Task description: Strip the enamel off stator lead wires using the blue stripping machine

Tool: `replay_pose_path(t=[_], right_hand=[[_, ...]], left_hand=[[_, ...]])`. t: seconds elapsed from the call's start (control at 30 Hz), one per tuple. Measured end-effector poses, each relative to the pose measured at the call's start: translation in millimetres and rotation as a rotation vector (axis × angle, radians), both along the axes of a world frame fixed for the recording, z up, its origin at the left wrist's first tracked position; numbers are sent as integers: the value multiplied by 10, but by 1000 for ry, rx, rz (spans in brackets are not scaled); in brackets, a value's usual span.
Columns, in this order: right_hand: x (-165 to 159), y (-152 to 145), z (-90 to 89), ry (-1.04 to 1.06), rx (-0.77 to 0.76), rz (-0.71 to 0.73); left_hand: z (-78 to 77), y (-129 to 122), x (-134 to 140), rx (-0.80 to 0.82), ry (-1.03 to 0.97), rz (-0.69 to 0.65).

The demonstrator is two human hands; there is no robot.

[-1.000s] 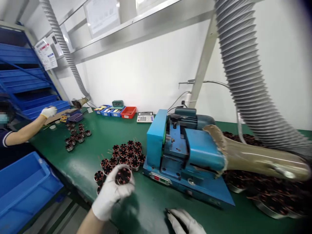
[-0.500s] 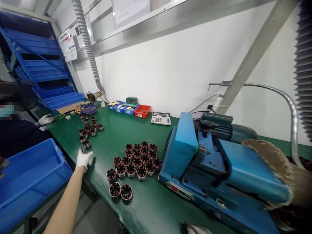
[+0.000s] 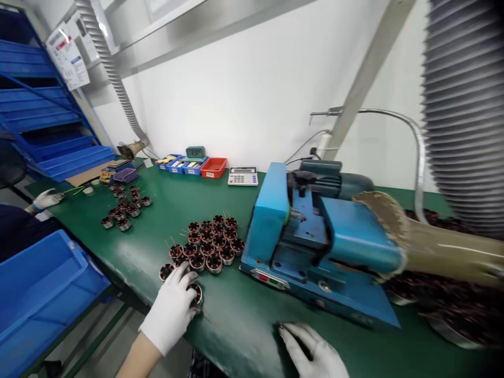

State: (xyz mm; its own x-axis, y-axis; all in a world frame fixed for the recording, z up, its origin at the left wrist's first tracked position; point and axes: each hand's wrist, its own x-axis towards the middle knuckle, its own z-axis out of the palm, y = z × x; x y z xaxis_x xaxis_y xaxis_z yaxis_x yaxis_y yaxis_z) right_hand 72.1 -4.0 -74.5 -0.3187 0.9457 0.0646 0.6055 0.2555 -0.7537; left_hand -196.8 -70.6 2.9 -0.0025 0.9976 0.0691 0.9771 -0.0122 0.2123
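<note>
My left hand (image 3: 171, 305), in a white glove, reaches over the near end of a group of motor stators. Its thumb and fingers are bent around a stator (image 3: 198, 294), a metal ring with copper windings, on the green bench. The palm covers part of the bench there, and anything beneath it is hidden. Just behind the fingers stand more stators (image 3: 213, 262) in close rows, some with thin wires sticking up. My right hand (image 3: 313, 350), gloved with darkened fingertips, rests low over the bench at the front, fingers stretched and apart, with nothing visible in them.
A blue machine (image 3: 307, 236) stands at the right, beside a heap of stators (image 3: 444, 299). Further left are another stator group (image 3: 124, 210) and a blue crate (image 3: 43, 283). A calculator (image 3: 243, 177) and red bin (image 3: 213, 168) line the wall. A co-worker's gloved hand (image 3: 47, 199) is far left.
My left hand has come back from the far-left stators to the near group and closed around one. My right hand has come further into view at the bottom. The view has shifted right.
</note>
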Motion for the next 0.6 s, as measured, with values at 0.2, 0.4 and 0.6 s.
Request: replay_pose_path(t=[0.2,0.4,0.6], right_hand=[[-74,-57,204,319,-128,-25],[214,-73,441,236,-135,154],[329,-81,466,-336,65,164]], left_hand=[[-254,235,704,-87,-152,-215],[-404,499,1196,-231,-521,-114],[-356,585,1274,-267,-518,-128]])
